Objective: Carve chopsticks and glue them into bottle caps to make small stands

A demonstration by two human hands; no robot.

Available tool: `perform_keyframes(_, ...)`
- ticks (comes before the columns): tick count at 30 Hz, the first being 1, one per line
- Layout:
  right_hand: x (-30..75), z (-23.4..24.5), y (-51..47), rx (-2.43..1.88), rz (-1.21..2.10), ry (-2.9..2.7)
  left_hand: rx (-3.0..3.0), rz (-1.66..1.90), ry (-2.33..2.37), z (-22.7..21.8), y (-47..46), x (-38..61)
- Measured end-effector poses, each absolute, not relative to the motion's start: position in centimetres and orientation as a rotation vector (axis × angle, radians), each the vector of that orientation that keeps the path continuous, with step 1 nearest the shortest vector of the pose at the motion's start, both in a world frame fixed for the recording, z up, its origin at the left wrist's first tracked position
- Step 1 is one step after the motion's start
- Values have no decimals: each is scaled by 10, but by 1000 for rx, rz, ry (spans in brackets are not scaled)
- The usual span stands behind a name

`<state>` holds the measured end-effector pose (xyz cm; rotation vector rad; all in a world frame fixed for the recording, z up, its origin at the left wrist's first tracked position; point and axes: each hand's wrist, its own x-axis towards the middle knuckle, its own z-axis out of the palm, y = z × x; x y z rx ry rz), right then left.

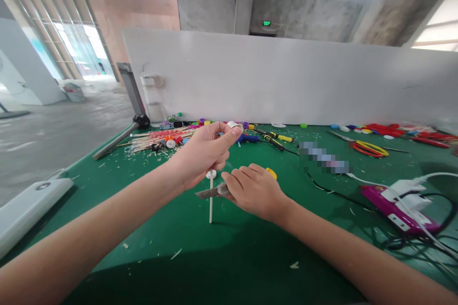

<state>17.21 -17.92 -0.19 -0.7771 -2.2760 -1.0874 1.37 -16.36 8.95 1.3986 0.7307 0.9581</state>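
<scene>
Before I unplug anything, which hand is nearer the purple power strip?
Right. The right hand, holding a knife, is left of the purple power strip; the left hand is farther left.

1. Lost most of the knife handle [223, 190] in the right hand [255, 193].
2. Saw the stick [211, 207] partly hidden by the left hand [209, 150].
3. Saw the box [36, 205] cropped at left.
4. Could not identify the pixelated thing [324, 157].

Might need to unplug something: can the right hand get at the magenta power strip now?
Probably not as is: the right hand is closed around a knife set across the wooden stick. White plugs also crowd the magenta power strip.
</scene>
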Motion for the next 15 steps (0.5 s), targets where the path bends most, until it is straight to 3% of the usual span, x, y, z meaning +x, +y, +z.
perform_keyframes(15,172,1,-180,-705,-1048,-2328,1444,988,725,92,-175,21)
